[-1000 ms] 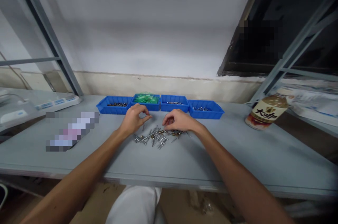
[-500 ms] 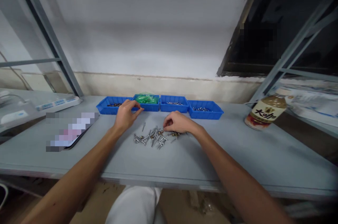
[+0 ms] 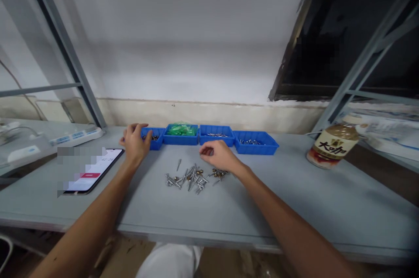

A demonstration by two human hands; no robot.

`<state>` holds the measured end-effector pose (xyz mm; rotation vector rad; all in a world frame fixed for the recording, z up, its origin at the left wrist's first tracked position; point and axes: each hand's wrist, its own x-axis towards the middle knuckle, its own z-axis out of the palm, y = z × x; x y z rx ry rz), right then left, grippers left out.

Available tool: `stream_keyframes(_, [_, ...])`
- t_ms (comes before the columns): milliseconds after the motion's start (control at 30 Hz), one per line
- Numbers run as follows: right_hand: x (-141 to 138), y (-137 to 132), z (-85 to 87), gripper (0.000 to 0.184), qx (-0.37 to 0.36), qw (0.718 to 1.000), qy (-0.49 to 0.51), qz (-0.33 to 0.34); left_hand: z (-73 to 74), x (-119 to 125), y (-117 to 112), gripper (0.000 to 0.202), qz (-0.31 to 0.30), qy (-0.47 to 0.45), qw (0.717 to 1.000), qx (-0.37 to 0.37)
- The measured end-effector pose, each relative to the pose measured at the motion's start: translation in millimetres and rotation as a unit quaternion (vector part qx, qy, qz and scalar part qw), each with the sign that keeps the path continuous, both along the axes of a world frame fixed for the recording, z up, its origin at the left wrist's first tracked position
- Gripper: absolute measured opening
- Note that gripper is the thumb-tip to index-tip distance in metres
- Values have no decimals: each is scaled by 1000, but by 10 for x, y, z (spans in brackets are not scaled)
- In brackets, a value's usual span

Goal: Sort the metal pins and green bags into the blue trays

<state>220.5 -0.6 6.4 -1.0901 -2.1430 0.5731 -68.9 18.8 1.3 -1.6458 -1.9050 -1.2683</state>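
My left hand [image 3: 135, 142] reaches over the leftmost blue bin [image 3: 156, 139], which holds dark screws; its fingers are loosely spread with nothing visible in them. My right hand [image 3: 218, 155] hovers above a pile of loose screws [image 3: 193, 176] on the grey table [image 3: 248, 199], its fingertips pinched together on something too small to make out. One single screw [image 3: 178, 164] lies apart from the pile. Three more blue bins stand in the row: one with green parts [image 3: 181, 133], one with silver screws [image 3: 216, 135] and one at the right end [image 3: 256, 142].
A phone [image 3: 93, 175] with a lit screen lies at the left. A brown bottle [image 3: 331, 146] lies on its side at the right. A white power strip [image 3: 72, 136] sits at the far left. Metal shelf posts stand on both sides.
My left hand moved from the screw pile left and away to the leftmost bin and opened. My right hand stayed near the pile. The camera tipped slightly.
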Motion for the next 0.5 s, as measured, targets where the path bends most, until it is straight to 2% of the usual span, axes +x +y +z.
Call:
stream_keyframes(67, [-4, 17, -29, 12, 13, 1000, 19, 1, 5, 142, -48, 22, -64, 20, 998, 0])
stream_keyframes(133, [-17, 30, -55, 13, 19, 999, 42, 7, -7, 321, -99, 16, -164, 51, 985, -8])
stream_keyframes(200, [-41, 35, -74, 14, 14, 998, 62, 12, -36, 503, -152, 13, -281, 80, 956, -20])
stream_keyframes(300, [-79, 33, -93, 18, -11, 995, 93, 17, -94, 710, -222, 11, -435, 81, 896, -30])
stream_keyframes(367, [-94, 28, -102, 23, -32, 992, 121, 28, -127, 783, -255, 11, -488, 60, 870, -35])
stream_keyframes(500, [-99, 16, -107, 29, -81, 981, 163, 70, -154, 819, -284, 20, -514, 36, 855, -58])
